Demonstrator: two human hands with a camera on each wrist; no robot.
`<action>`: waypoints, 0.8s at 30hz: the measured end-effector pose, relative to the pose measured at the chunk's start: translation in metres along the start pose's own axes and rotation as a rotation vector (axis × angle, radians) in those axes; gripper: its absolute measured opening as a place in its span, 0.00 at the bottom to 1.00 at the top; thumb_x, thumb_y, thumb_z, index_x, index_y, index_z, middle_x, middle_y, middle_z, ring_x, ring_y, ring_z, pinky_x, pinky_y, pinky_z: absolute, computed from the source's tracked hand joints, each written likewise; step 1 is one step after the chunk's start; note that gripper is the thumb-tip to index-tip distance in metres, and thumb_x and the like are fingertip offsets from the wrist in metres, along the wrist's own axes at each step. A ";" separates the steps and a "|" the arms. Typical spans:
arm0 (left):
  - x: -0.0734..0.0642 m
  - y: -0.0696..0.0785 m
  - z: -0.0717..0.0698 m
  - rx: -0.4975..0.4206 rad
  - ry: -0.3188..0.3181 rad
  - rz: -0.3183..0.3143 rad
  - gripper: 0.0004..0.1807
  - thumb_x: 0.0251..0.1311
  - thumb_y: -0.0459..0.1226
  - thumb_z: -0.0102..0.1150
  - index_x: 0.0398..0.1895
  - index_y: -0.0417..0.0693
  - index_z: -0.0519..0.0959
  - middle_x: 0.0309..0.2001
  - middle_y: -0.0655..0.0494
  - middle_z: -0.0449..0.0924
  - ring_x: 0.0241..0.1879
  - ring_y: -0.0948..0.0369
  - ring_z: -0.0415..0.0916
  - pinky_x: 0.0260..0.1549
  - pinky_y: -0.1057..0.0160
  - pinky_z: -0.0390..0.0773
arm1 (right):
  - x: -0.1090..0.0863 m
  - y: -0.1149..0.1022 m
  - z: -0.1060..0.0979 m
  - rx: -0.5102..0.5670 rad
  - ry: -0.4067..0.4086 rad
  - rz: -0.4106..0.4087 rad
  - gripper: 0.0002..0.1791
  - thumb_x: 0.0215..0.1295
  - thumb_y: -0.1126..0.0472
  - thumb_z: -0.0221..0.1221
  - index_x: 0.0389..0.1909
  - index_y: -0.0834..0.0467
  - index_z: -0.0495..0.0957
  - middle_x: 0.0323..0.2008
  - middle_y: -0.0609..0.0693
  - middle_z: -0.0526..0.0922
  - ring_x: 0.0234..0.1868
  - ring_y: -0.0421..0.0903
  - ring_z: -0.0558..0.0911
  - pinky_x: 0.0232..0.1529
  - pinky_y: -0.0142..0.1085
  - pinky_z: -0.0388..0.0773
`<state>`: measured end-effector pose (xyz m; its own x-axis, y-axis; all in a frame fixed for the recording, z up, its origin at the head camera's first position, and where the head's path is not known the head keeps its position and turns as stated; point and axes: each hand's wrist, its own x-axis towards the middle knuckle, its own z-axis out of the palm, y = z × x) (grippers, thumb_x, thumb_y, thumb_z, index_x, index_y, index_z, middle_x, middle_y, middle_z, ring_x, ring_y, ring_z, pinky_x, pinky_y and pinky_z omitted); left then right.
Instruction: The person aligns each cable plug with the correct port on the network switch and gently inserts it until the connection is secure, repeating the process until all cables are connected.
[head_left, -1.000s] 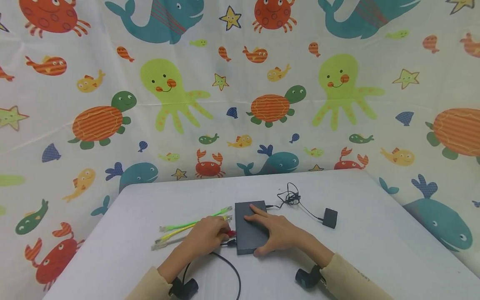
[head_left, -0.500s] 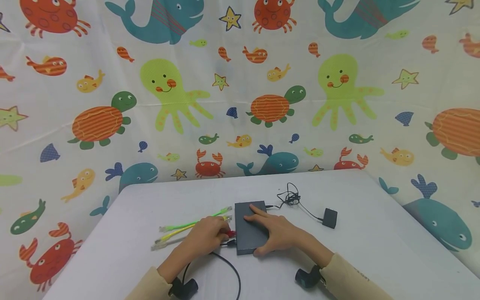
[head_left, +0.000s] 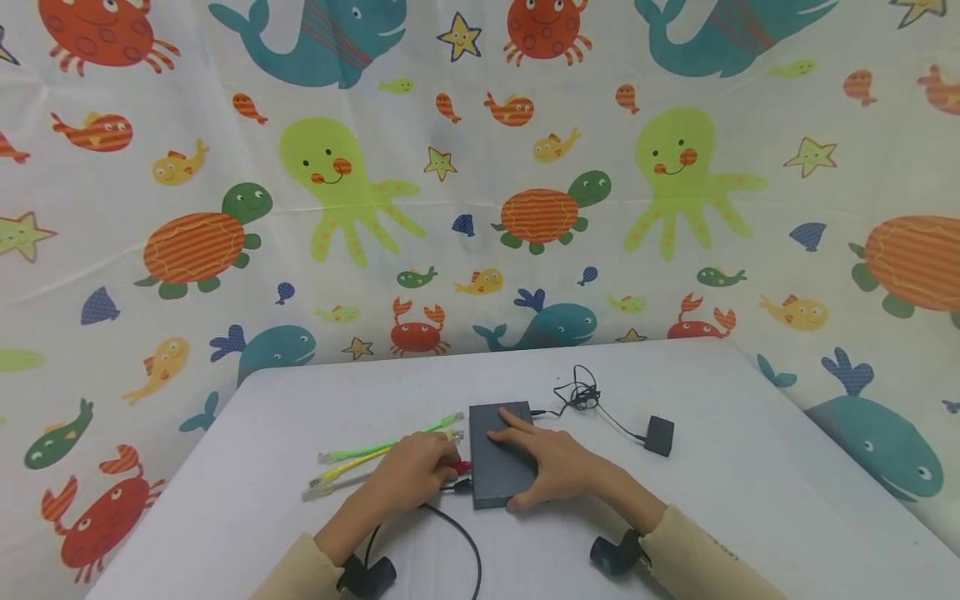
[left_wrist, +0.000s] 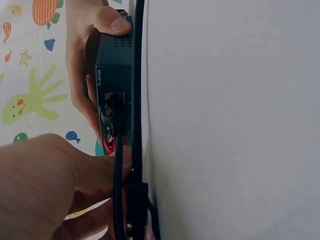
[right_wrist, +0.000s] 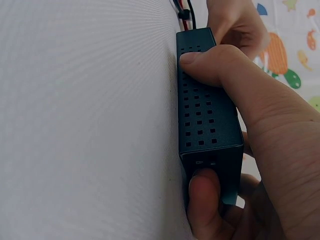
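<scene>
A dark network switch point(head_left: 497, 458) lies flat on the white table in the head view. My right hand point(head_left: 562, 463) grips it from the right side, with the thumb against the perforated side in the right wrist view. To the left of the switch, my left hand point(head_left: 412, 471) pinches a red network cable point(head_left: 464, 468) close to the port side. How deep its plug sits cannot be seen, since fingers cover it. Beside it, a black network cable point(left_wrist: 118, 165) has its plug in a port of the switch, as the left wrist view shows.
Green point(head_left: 367, 452), yellow point(head_left: 345, 473) and grey point(head_left: 321, 491) network cables lie left of the switch. A thin bundled cord point(head_left: 583, 396) runs from its far right corner to a black power adapter point(head_left: 660, 436). A sea-animal printed curtain point(head_left: 465, 275) hangs behind the table.
</scene>
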<state>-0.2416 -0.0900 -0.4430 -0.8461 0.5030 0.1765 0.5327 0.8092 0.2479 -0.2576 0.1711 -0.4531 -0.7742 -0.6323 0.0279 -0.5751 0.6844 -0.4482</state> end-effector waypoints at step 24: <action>0.000 0.001 0.001 -0.004 0.005 -0.017 0.06 0.55 0.38 0.67 0.36 0.56 0.86 0.30 0.68 0.80 0.31 0.70 0.73 0.35 0.64 0.77 | -0.001 0.000 -0.001 -0.001 -0.002 -0.001 0.52 0.40 0.28 0.66 0.70 0.29 0.57 0.78 0.41 0.45 0.73 0.56 0.61 0.64 0.60 0.66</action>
<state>-0.2416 -0.0888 -0.4439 -0.8548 0.4878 0.1771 0.5186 0.8163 0.2545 -0.2571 0.1717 -0.4523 -0.7731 -0.6338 0.0261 -0.5761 0.6843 -0.4469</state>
